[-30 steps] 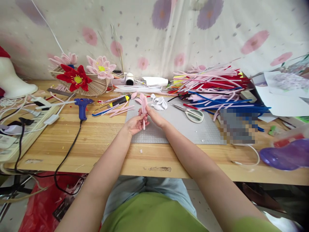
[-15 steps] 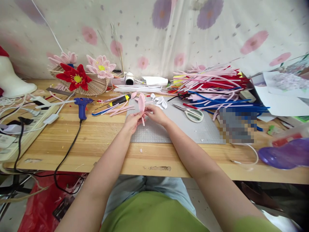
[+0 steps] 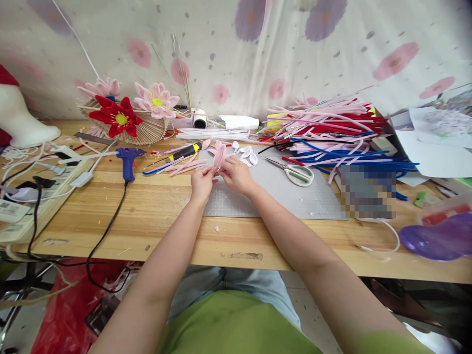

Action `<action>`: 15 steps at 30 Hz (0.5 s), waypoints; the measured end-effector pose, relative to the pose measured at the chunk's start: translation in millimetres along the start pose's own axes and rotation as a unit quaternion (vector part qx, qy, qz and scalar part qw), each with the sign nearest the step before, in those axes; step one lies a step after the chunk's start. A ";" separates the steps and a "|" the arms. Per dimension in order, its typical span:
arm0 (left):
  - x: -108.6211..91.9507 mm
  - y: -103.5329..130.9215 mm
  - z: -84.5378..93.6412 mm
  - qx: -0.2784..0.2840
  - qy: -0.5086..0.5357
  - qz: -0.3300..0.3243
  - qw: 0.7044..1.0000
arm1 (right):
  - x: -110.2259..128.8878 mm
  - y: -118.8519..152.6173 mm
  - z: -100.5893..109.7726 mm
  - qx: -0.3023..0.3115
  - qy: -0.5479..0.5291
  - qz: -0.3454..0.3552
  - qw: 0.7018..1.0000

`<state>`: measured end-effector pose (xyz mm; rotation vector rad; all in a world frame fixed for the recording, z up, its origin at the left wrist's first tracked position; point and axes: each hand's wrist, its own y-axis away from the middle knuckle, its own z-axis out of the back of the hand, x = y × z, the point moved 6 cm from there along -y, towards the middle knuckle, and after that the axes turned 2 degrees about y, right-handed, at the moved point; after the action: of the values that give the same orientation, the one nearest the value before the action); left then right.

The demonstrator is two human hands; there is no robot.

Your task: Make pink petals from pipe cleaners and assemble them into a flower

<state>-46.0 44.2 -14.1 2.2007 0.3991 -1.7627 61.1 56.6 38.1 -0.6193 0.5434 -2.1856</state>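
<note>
A pink pipe-cleaner petal (image 3: 220,153) stands upright between my hands, over the left part of the grey cutting mat (image 3: 295,201). My left hand (image 3: 202,183) pinches its lower end from the left. My right hand (image 3: 237,173) is closed on the petal's right side, its fingers bent and touching those of the left. The lower tip of the petal is mostly hidden by the fingers. White petals (image 3: 249,156) lie just behind my right hand. To the left are loose pink strips (image 3: 184,166) and a black-and-yellow cutter (image 3: 187,151).
Scissors (image 3: 298,175) rest on the mat. A blue glue gun (image 3: 128,162) and a power strip (image 3: 44,206) are at left. Finished flowers (image 3: 121,119) stand behind. Heaped pipe cleaners (image 3: 332,128), papers (image 3: 438,147) and a purple object (image 3: 438,236) lie at right.
My right hand has moved in over the petal, covering more of it. The petal's hanging stem no longer shows below the fingers. The whole view has shifted slightly.
</note>
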 end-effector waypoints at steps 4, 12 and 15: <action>2.2 -0.4 1.4 -0.030 0.036 0.007 0.999 | -5.2 -0.2 -2.7 -0.006 -0.050 -0.014 0.999; 6.1 1.8 0.5 -0.031 0.023 0.004 0.999 | -37.3 7.4 -22.4 0.053 -0.329 -0.204 0.920; 7.6 4.6 -2.8 -0.010 0.000 0.009 1.000 | -40.8 9.0 -26.9 0.030 -0.458 -0.263 0.849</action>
<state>-40.1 41.3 -20.7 2.1836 0.3941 -1.7425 73.8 87.8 1.5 -1.7937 -0.2452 -2.0230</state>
